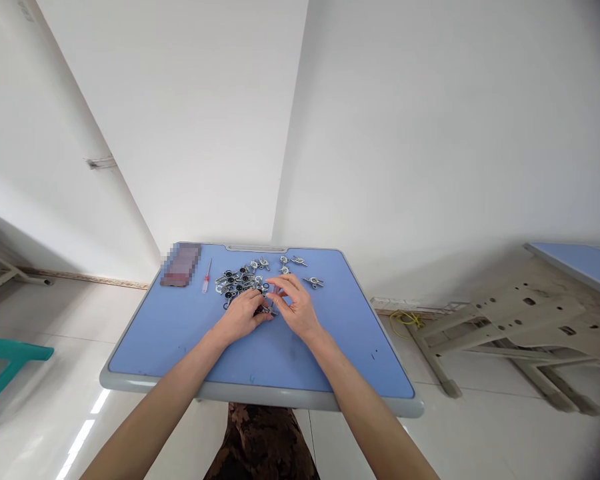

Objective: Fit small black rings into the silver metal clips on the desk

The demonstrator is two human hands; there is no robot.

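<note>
My left hand (243, 316) rests low over the near edge of a pile of small metal fittings (240, 279); many of these silvery pieces have round black centres. The fingers are closed on one small metal fitting (266, 310), partly hidden beneath them. Close beside it on the right, my right hand (297, 307) has its thumb and fingers curled together in a pinch near the same piece. What they hold, if anything, is too small to make out.
Beyond my hands lie several separate metal fittings (314, 283) on the blue desk (180, 347). Left of the pile is a screwdriver (207, 280) with a clear handle, next to a blurred-out dark flat object (181, 265). A green stool (10, 353) stands at left, another desk (580, 260) at right.
</note>
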